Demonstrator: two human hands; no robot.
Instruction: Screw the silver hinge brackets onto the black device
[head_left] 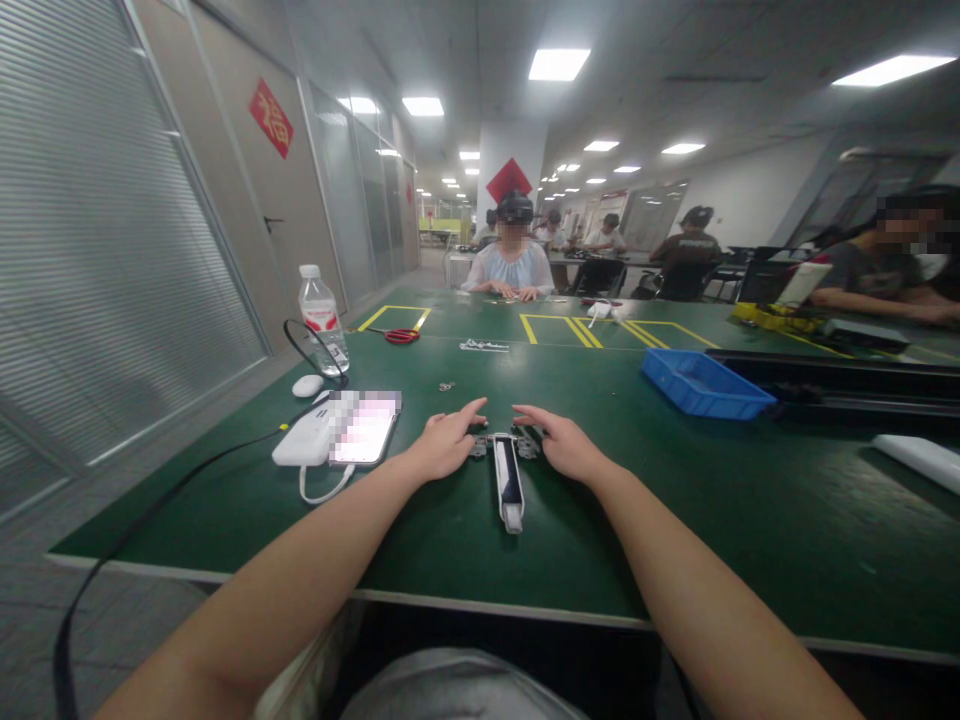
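Note:
On the green table [450, 540] a narrow white device [508, 480] with a dark strip along its middle lies lengthwise between my hands. Small silvery metal pieces sit at each side of its far end, a left one [479, 448] and a right one [529, 446]. My left hand [448, 442] rests beside the left piece, its index finger stretched forward and its other fingers partly hidden. Beside the right piece is my right hand [564, 440], fingers extended toward the left. Neither hand visibly grips anything; whether the fingertips touch the metal I cannot tell.
To the left are a phone [366, 428], a white power bank [311, 435], a mouse [307, 385] and a water bottle [321, 325]. Red-handled scissors [401, 336] and metal strips [484, 346] lie farther back. A blue tray [701, 385] stands right. A person [512, 262] sits opposite.

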